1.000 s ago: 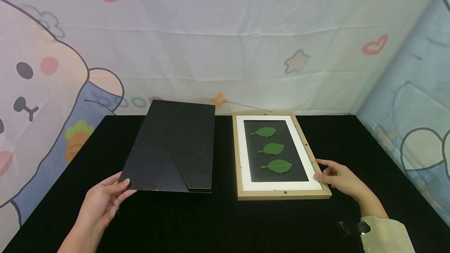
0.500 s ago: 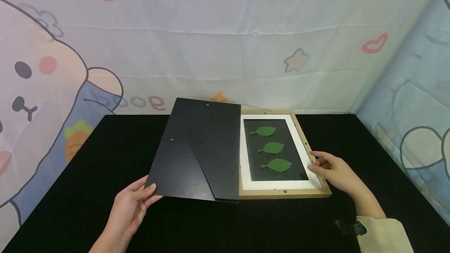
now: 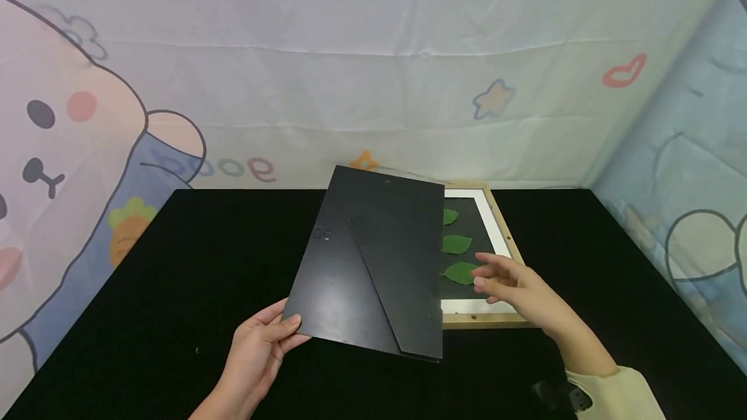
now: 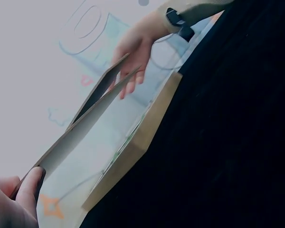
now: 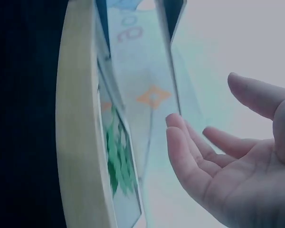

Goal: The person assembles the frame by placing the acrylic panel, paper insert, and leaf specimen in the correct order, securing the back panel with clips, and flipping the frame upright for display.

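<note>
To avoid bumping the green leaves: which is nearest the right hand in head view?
The frontmost green leaf, its tip behind the right fingers; the middle leaf and rear leaf lie farther.

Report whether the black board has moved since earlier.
Yes, rightward: in the head view, the black board now hides the left side of the wooden frame.
</note>
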Action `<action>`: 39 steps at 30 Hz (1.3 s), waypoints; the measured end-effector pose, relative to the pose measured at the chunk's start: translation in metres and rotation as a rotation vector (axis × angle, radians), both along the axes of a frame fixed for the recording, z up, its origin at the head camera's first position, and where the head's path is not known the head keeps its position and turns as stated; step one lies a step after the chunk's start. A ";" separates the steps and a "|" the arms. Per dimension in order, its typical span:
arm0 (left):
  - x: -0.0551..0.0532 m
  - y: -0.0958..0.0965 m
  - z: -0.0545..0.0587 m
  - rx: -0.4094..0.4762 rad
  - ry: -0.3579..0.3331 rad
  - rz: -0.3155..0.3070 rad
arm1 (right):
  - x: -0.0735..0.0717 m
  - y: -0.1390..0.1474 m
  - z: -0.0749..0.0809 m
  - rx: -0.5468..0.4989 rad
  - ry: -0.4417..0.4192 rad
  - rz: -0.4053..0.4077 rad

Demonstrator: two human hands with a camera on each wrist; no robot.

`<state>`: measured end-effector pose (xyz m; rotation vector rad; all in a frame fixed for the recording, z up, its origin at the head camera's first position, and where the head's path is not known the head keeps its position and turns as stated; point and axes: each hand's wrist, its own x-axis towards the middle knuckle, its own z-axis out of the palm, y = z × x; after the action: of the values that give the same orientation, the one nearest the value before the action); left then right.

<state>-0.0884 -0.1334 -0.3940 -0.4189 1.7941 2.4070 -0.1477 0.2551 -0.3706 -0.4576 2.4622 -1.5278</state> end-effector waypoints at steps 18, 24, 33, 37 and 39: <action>0.000 0.036 -0.003 0.042 0.080 -0.020 | 0.005 -0.028 -0.003 -0.262 -0.272 0.065; -0.001 0.039 -0.006 0.024 0.081 -0.021 | 0.004 -0.028 -0.004 -0.255 -0.247 0.035; -0.005 0.042 -0.013 -0.045 0.050 -0.039 | 0.002 -0.026 -0.006 -0.255 -0.243 -0.009; -0.008 0.041 -0.013 -0.071 0.051 -0.110 | 0.003 -0.025 -0.003 -0.270 -0.237 -0.016; -0.010 0.040 -0.011 -0.079 0.062 -0.160 | 0.003 -0.024 -0.001 -0.279 -0.223 -0.012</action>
<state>-0.0988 -0.0930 -0.4054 -0.2004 1.8753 2.2715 -0.1445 0.2312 -0.3713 -0.2980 2.0991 -1.8283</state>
